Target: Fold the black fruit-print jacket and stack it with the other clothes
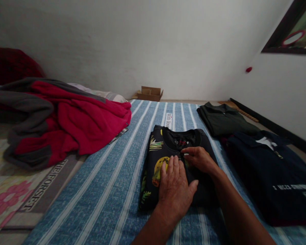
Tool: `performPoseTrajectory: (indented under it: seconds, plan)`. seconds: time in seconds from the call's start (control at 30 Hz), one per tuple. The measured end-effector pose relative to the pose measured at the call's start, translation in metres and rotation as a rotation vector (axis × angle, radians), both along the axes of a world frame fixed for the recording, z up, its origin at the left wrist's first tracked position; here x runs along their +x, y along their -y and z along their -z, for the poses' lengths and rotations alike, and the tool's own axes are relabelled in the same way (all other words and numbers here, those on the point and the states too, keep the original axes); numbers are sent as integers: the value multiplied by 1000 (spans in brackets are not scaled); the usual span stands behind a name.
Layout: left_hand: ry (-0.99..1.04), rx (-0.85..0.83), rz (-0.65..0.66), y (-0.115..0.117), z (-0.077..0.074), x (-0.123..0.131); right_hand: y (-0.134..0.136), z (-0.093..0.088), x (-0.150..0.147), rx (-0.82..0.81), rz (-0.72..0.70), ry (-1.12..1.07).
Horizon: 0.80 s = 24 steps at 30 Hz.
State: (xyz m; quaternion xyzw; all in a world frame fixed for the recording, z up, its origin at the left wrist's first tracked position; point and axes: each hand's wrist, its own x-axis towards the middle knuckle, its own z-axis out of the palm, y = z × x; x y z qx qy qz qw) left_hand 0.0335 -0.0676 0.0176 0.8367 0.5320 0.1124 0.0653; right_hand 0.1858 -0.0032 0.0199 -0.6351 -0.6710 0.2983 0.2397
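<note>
A black shirt [149, 182] with a yellow fruit and green leaf print lies folded on the striped bed, its round collar pointing away from me. My left hand [174, 187] rests flat on the front of the shirt, fingers stretched out and thumb apart. Just right of it, my right hand [200, 159] has its thumb and forefinger drawn together at the fabric below the collar. They seem to pinch a bit of the shirt's front, though the exact grip is partly hidden.
A folded dark green garment [223, 119] and a folded navy garment [267, 170] with a zip lie to the right. On the left, a red and grey garment [84, 119] lies crumpled. The blue striped sheet [112, 163] reaches back toward a cardboard box [150, 96] by the wall.
</note>
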Motion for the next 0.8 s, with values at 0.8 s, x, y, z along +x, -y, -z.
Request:
performPoseTrajectory:
  seconds: [0.8]
  plan:
    - [-8,-21,-1,-1,-2,1,6,-1,-2,78,57,16]
